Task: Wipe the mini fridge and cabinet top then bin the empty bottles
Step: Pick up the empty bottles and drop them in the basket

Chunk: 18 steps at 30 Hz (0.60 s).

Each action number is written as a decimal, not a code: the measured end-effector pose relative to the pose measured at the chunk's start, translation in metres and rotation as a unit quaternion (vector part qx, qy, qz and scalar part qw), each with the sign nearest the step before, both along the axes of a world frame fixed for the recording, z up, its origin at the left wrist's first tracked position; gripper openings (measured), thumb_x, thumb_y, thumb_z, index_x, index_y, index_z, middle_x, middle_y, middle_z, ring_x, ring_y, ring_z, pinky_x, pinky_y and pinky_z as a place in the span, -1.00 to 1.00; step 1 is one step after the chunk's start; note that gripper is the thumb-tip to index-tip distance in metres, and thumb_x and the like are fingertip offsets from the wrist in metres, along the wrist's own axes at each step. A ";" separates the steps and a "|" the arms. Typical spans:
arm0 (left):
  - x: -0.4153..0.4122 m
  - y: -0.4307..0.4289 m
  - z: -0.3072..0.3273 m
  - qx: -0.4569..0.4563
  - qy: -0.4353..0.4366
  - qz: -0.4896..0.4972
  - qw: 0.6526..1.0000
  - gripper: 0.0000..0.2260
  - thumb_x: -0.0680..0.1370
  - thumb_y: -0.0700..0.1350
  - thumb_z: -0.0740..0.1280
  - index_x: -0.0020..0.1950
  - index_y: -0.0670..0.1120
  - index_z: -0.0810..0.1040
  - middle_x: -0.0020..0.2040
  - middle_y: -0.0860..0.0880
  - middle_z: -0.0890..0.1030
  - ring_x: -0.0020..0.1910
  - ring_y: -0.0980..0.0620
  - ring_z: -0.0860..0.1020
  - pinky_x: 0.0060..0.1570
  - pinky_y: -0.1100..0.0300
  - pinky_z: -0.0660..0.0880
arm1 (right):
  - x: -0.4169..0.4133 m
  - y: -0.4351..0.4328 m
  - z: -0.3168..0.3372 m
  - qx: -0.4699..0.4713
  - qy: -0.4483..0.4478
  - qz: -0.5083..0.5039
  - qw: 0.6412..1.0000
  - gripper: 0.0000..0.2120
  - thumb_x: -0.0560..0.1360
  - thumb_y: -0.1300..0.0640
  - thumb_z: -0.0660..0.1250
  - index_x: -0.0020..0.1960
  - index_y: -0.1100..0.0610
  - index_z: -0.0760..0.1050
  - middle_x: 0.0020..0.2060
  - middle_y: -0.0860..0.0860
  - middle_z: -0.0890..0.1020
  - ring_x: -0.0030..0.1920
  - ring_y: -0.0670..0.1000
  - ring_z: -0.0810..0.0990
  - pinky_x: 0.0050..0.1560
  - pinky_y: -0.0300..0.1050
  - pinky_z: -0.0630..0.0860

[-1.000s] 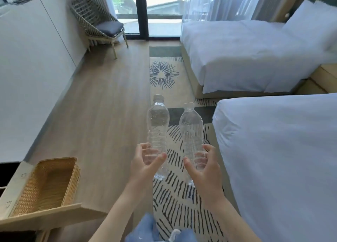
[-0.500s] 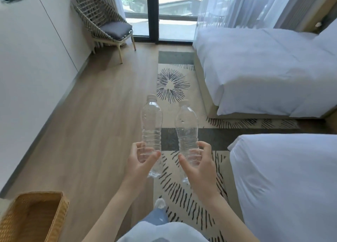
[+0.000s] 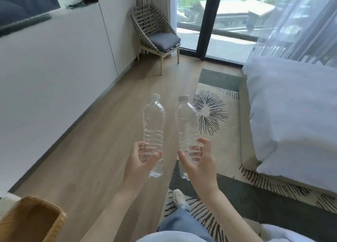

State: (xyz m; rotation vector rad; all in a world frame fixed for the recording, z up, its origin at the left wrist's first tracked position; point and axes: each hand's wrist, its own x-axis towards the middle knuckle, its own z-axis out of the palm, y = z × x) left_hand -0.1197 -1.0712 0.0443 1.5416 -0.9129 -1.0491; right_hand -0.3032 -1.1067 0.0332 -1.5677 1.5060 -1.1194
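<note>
**Two clear bottles held upright over a bedroom floor**

The room has a wood floor [image 3: 87,150] running from the near edge to a glass door [image 3: 215,22] at the far end. Along the left stands a long white wall [image 3: 54,77] of flat panels. In the near left corner sits a woven basket [image 3: 31,221], open at the top and only partly in frame. At the far left of the door, a woven chair [image 3: 155,33] with a grey cushion stands on the floor beside the curtain.

In the middle, the left hand [image 3: 140,163] grips the lower part of the left bottle [image 3: 153,128], fingers curled round the back and thumb across the front. The bottle is clear, capped in white, upright and held in the air above the floor. Just beside it, apart from it, the right bottle [image 3: 186,130] is the same kind, upright with a slight lean. The right hand [image 3: 200,161] grasps its lower part, thumb in front and fingers behind.

Below the hands a shoe [image 3: 179,198] and a blue trouser leg [image 3: 180,221] show over a patterned rug [image 3: 213,114], cream with dark strokes and a starburst mark. To the right lies a bed [image 3: 291,114] with white bedding, and a sheer curtain [image 3: 295,22] hangs behind it.
</note>
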 end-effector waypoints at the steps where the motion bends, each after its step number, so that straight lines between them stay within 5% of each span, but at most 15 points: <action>1: 0.004 -0.015 -0.001 0.002 0.002 0.028 1.000 -0.41 0.19 0.32 0.47 0.13 0.13 0.46 0.01 0.10 0.67 -0.03 0.24 0.64 -0.05 0.28 0.53 | 0.008 -0.026 0.000 0.001 0.002 0.026 1.000 -0.40 0.40 -0.13 0.53 0.30 -0.10 0.29 -0.04 -0.13 0.60 -0.08 -0.16 0.62 -0.05 -0.17 0.62; 5: 0.024 -0.069 0.007 0.008 0.025 0.162 0.986 -0.44 0.19 0.27 0.46 0.11 0.10 0.49 -0.01 0.16 0.69 -0.08 0.24 0.66 -0.22 0.41 0.50 | 0.047 -0.124 0.008 0.021 -0.003 0.156 0.987 -0.43 0.40 -0.13 0.54 0.26 -0.16 0.28 -0.05 -0.10 0.62 -0.07 -0.07 0.63 -0.03 0.05 0.63; 8: 0.043 -0.089 0.015 0.014 0.037 0.252 0.967 -0.51 0.21 0.31 0.44 0.06 0.20 0.48 -0.01 0.23 0.67 -0.07 0.24 0.66 -0.17 0.26 0.52 | 0.087 -0.178 0.014 0.032 0.004 0.250 0.968 -0.45 0.35 -0.22 0.49 0.22 -0.23 0.28 -0.06 -0.13 0.63 -0.09 -0.13 0.63 -0.05 0.01 0.63; 12: 0.068 -0.084 0.012 0.011 0.045 0.377 0.925 -0.44 0.24 0.34 0.45 0.15 0.16 0.48 0.01 0.25 0.67 -0.04 0.28 0.64 -0.26 0.40 0.52 | 0.151 -0.211 0.010 0.044 0.022 0.371 0.927 -0.47 0.34 -0.23 0.48 0.18 -0.28 0.28 -0.11 -0.18 0.62 -0.10 -0.15 0.61 -0.07 -0.10 0.60; 16: 0.087 -0.052 -0.001 0.029 0.073 0.499 0.863 -0.34 0.22 0.33 0.47 0.20 0.03 0.49 0.05 0.05 0.69 0.03 0.15 0.65 -0.02 0.09 0.58 | 0.214 -0.200 -0.004 0.063 0.028 0.480 0.874 -0.48 0.33 -0.22 0.48 0.19 -0.23 0.31 -0.10 -0.20 0.64 -0.13 -0.13 0.65 -0.13 -0.11 0.59; 18: 0.097 -0.031 -0.005 0.042 0.080 0.549 0.831 -0.42 0.26 0.27 0.52 0.18 0.05 0.50 0.03 0.14 0.68 -0.02 0.32 0.62 -0.01 0.13 0.54 | 0.245 -0.182 -0.011 0.070 0.030 0.525 0.848 -0.49 0.35 -0.20 0.48 0.19 -0.19 0.32 -0.09 -0.25 0.65 -0.16 -0.15 0.67 -0.16 -0.18 0.58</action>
